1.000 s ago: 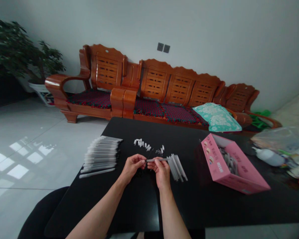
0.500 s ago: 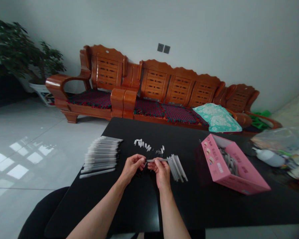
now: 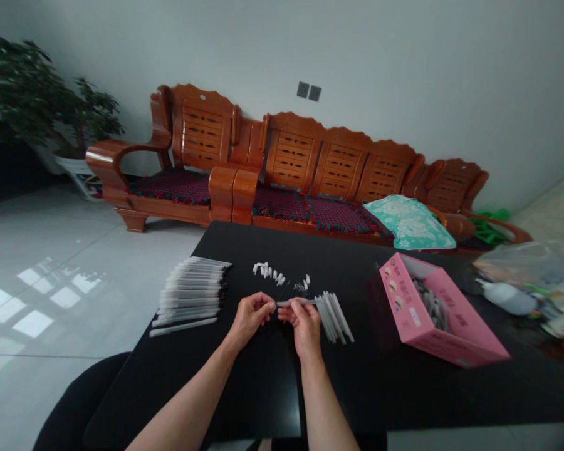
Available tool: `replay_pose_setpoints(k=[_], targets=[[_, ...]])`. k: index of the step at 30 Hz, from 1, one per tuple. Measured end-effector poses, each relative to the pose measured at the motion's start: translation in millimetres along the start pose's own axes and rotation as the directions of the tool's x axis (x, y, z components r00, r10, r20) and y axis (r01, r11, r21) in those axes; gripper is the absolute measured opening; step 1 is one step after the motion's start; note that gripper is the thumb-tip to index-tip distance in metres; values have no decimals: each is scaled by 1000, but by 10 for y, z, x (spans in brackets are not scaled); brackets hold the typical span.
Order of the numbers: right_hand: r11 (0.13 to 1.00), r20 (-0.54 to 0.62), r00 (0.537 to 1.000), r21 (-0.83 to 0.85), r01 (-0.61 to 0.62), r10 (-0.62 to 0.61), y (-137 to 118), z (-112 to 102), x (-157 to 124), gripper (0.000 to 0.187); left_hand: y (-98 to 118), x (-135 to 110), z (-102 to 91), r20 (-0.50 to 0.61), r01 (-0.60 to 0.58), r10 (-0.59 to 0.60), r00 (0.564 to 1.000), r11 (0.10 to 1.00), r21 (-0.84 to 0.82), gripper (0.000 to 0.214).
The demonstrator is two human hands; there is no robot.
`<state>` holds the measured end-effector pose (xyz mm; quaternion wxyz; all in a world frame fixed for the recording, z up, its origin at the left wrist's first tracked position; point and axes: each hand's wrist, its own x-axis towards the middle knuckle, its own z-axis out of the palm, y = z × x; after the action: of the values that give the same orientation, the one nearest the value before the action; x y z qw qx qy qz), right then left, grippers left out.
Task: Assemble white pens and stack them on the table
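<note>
My right hand [image 3: 304, 322] pinches a thin translucent pen barrel [image 3: 297, 302] and holds it level over the black table [image 3: 263, 382]. At the barrel's left end, the fingers of my left hand [image 3: 251, 316] are closed on something too small to make out. A neat row of finished white pens [image 3: 190, 292] lies to the left. Loose barrels [image 3: 333, 308] lie fanned just right of my hands. Small white caps [image 3: 269, 271] are scattered beyond them.
An open pink box [image 3: 439, 313] with more parts stands to the right. A white bottle [image 3: 505, 294] and plastic bags [image 3: 526, 263] crowd the far right edge. A carved wooden sofa [image 3: 305, 175] stands behind the table, a potted plant [image 3: 37, 106] at far left.
My left hand has edged right, closing the small gap to the barrel's left end. The right hand has hardly moved.
</note>
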<state>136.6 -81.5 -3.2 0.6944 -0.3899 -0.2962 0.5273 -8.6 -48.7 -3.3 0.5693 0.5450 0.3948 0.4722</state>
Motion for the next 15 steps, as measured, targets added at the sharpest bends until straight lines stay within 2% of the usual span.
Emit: replay_pose_setpoints(k=[9, 15], targets=[[1000, -13, 1000, -17, 13, -13, 40, -25, 13, 24, -26, -20, 35, -21, -68, 67, 998, 997, -32, 30], [1000, -3, 1000, -11, 25, -25, 55, -42, 20, 24, 11, -28, -6, 35, -74, 70, 997, 986, 148, 38]])
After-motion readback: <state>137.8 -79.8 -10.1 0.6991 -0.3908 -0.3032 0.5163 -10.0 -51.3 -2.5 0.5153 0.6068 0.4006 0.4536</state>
